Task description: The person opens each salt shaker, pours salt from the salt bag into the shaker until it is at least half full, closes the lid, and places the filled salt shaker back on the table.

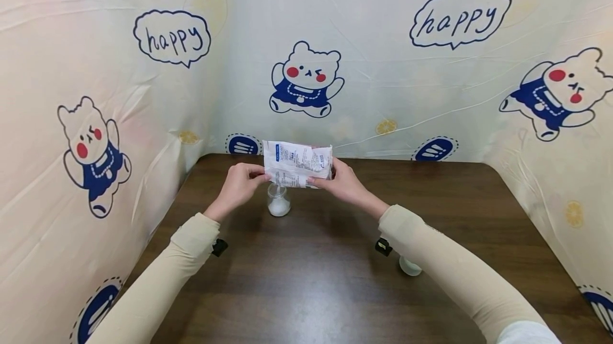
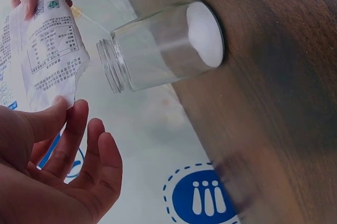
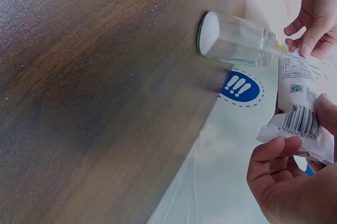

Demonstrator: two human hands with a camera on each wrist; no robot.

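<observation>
Both hands hold up a white printed packet [image 1: 298,163] at the far side of the table. My left hand [image 1: 243,183] pinches its left end between thumb and fingers. At the other end, my right hand [image 1: 346,180] grips it near the printed barcode [image 3: 302,121]. The packet's left end is tipped over a clear glass jar [image 1: 279,203], close above its open threaded mouth. White powder [image 2: 205,34] lies in the bottom of the jar, which stands upright on the table. A pale streak shows between packet and mouth in the right wrist view.
A second glass jar [image 1: 410,266] stands on the dark wooden table [image 1: 297,259], partly hidden beneath my right forearm. White specks dot the tabletop in the right wrist view. A printed cloth [image 1: 364,83] with cartoon bears hangs around the table's back and sides.
</observation>
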